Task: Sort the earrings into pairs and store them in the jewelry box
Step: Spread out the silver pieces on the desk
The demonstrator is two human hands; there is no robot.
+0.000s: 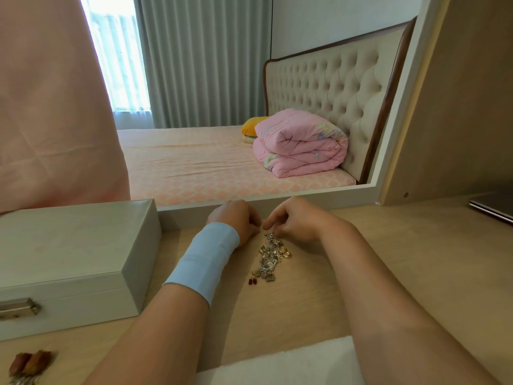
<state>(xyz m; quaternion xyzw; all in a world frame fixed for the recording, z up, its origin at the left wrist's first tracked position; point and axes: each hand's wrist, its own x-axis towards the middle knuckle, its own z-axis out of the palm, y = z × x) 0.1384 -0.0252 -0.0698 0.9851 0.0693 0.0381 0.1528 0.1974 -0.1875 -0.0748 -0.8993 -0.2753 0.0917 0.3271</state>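
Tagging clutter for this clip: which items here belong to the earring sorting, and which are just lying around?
Job items: heap of small metal earrings; closed pale grey jewelry box; left hand; right hand.

Lying about: reddish-brown dried pieces; dark flat device; white cloth.

Mirror shows bed w/ tufted headboard, curtains, daylight.

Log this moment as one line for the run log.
stage: sorting | both hands at earring pile | jewelry box closed | no pairs stored visibly
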